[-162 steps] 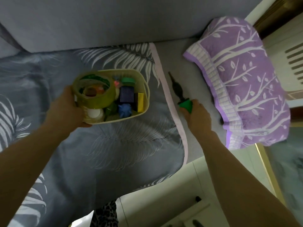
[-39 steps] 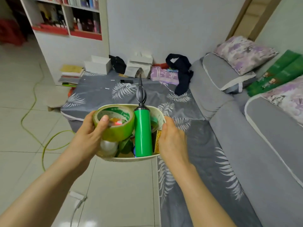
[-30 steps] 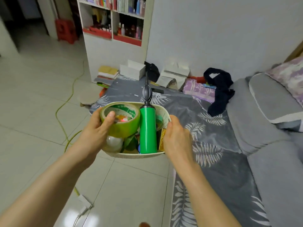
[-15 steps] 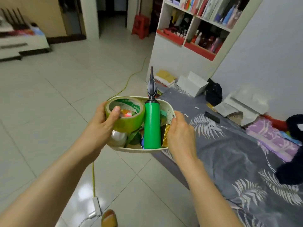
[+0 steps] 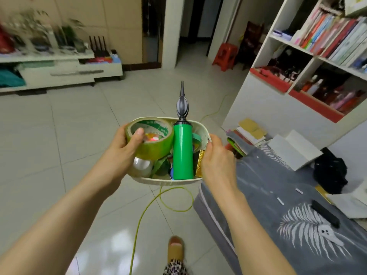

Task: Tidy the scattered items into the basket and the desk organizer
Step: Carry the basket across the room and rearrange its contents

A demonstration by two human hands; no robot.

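Both hands carry the cream plastic basket (image 5: pixel 168 179) above the tiled floor (image 5: pixel 69 135). Left hand (image 5: pixel 121 149) pinches the green tape roll (image 5: pixel 151 141) at its rim; right hand (image 5: pixel 216 161) grips the other side. Green cylindrical balloon pump (image 5: pixel 182 151) stands inside.

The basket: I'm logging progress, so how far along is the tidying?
Done: the green pump and small items sit in the basket. In hand: left hand grips basket and tape roll; right hand holds the rim. Left: no desk organizer in view.
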